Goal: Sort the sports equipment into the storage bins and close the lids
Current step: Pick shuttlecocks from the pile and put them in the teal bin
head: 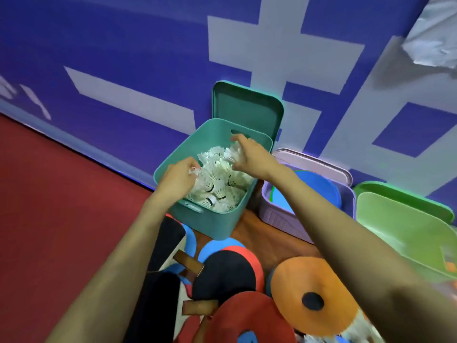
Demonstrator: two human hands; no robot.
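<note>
Teal plastic forms the storage bin (pixel 212 224) that stands open against the blue wall (pixel 123 58), with its teal lid (pixel 247 110) propped upright behind it. White feather shuttlecocks (pixel 217 186) fill the bin in a loose heap. Both hands are inside its rim. The left hand (pixel 176 175) curls its fingers round a small bunch at the near-left side, and the right hand (pixel 252 154) grips another bunch near the far wall, just under the handle cut-out.

Shuttlecocks weigh almost nothing, and their feather skirts likely crush or splay under pressure. A loose cupped hold by the cork ends probably suits them better than a squeeze on the feathers. They snag on each other, so lifting one may drag others along.

Room is tight on the right, where a lilac bin (pixel 277 214) holding a blue disc (pixel 319 189) sits just beside the teal one. A green bin (pixel 408 226) is further right. Table tennis paddles (pixel 222 273) and an orange disc (pixel 309 278) crowd the floor in front, touching or overlapping one another. The red floor (pixel 61 194) on the left gives the freest space. The heap appears to sit below the rim, so the lid should seat, though bringing it forward means reaching over the bin's far edge.
</note>
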